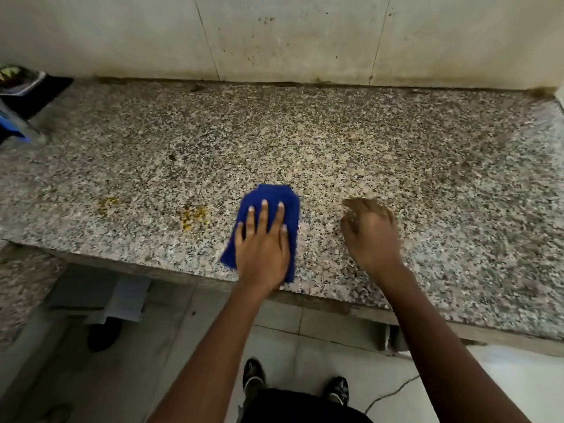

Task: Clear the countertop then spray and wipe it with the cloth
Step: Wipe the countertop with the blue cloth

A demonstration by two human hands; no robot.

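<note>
A speckled granite countertop runs across the view below a stained wall. On it, close to the front edge, lies a folded blue cloth. My left hand presses flat on the cloth with fingers spread. My right hand hovers or rests on the bare stone just right of the cloth, fingers loosely curled, holding nothing; it is blurred. Two yellow stains mark the stone left of the cloth.
At the far left edge stand a dark tray with a container and a blurred clear and blue object. Dark spots dot the wall. Below the counter are tiled floor, my shoes and a stack of boards.
</note>
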